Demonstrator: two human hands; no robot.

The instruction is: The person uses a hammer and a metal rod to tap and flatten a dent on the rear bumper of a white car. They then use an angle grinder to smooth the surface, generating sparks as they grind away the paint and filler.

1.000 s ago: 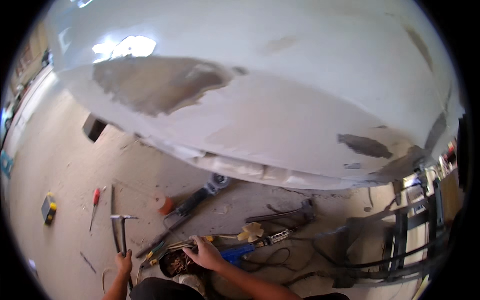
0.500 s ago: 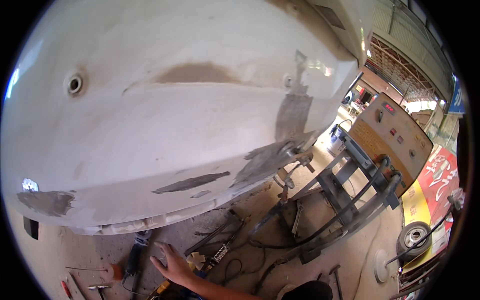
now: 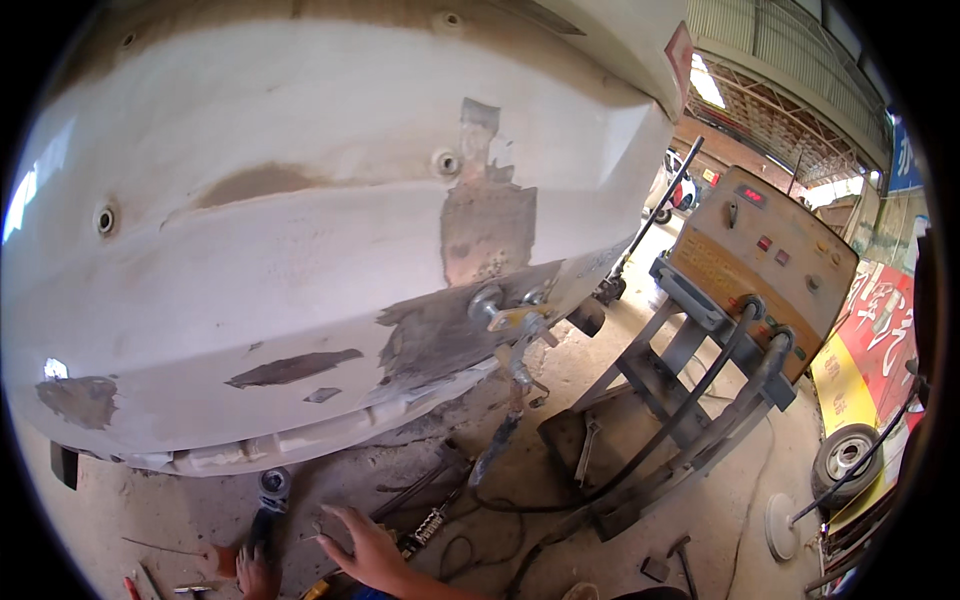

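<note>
An angle grinder (image 3: 265,525) lies on the floor below the white vehicle body panel (image 3: 280,250), its round head toward the panel's lower edge. My left hand (image 3: 258,575) is wrapped round the grinder's dark body near the lower edge of the view. Just right of the grinder, my right hand (image 3: 368,550) reaches in with fingers stretched and apart, nothing visibly held. A coil-spring tool (image 3: 428,527) lies beyond that hand. On the panel are bare grey patches (image 3: 490,230), and a metal clamp (image 3: 515,320) with a cable is attached at its lower right.
A welding machine (image 3: 760,260) on a metal stand (image 3: 660,390) is to the right, with thick cables (image 3: 690,400) running down to the floor. A hammer (image 3: 685,565), a wheel (image 3: 848,455) and a round base (image 3: 783,530) are at lower right. Hand tools (image 3: 150,580) lie at lower left.
My left hand has come into view and taken hold of the angle grinder. The view has shifted right, so the panel appears further left. My right hand stays open nearby.
</note>
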